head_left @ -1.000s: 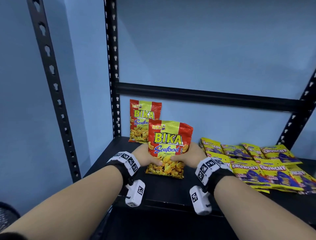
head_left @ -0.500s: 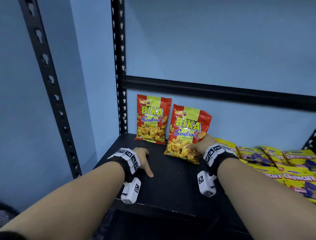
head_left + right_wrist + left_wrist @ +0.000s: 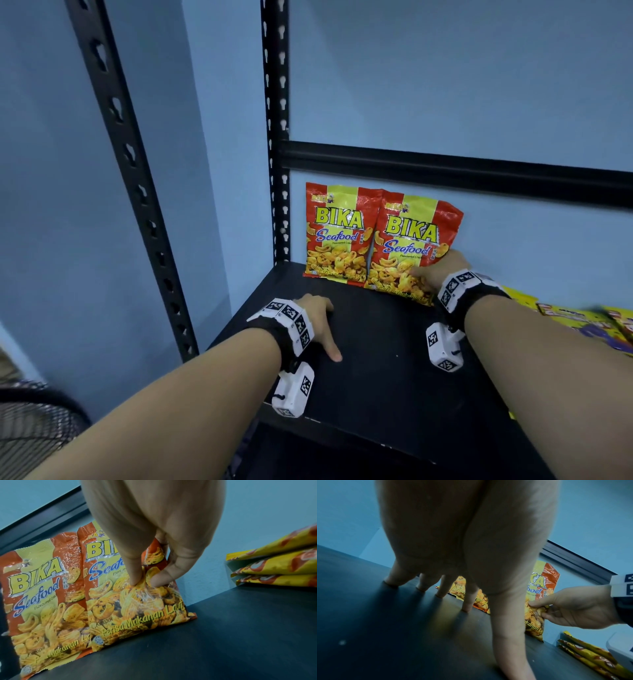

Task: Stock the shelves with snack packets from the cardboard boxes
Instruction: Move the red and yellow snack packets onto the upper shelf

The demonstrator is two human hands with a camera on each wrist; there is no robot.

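Our right-hand fingers [image 3: 135, 573] pinch the lower right part of the second Bika packet [image 3: 412, 246], thumb and forefinger bunching the foil. The right hand [image 3: 436, 270] holds it upright against the blue wall [image 3: 445, 85], its left edge overlapping the first Bika packet [image 3: 337, 236] in the shelf's back left corner. Our left hand [image 3: 317, 320] grips nothing; its spread fingertips rest on the black shelf [image 3: 383, 359]. Yellow packets [image 3: 278, 566] lie stacked farther right.

glossy crinkled plastic snack packets [image 3: 133, 601], matt black shelf board [image 3: 376, 359]
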